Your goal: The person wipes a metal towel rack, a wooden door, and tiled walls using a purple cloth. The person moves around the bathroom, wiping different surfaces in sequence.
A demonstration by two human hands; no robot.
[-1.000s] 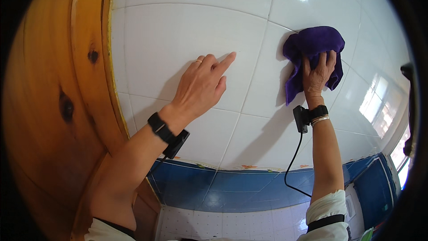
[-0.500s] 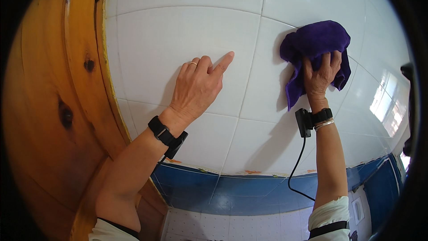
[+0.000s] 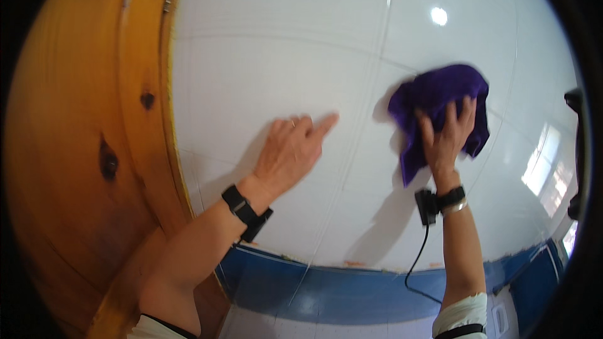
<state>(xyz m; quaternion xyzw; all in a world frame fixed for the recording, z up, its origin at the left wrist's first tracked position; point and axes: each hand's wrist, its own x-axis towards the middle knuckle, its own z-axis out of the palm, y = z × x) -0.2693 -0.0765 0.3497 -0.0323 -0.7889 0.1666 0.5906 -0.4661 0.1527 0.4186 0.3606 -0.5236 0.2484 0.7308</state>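
A purple cloth [image 3: 449,85] lies bunched against the white tiled wall [image 3: 276,75], right of the middle. My right hand [image 3: 449,135] presses on it with spread fingers, the fingertips resting on the fabric. One corner of the cloth hangs down left of the wrist. My left hand [image 3: 291,154] is at the wall farther left, back of the hand toward me, holding nothing. Its index finger points up and right, and the other fingers are bent. Whether its fingertips touch the tiles I cannot tell.
A wooden door [image 3: 75,150] with its frame and hinge stands along the left. Blue tiles [image 3: 352,289] run below the white ones, with pale floor under them. Each wrist wears a black strapped device; a cable [image 3: 411,273] hangs from the right one.
The view has tilted, so wall, hands and cloth appear lower. Against the tiles the cloth has slid slightly left and lies flatter, with my right fingers more spread. My left hand keeps its pose.
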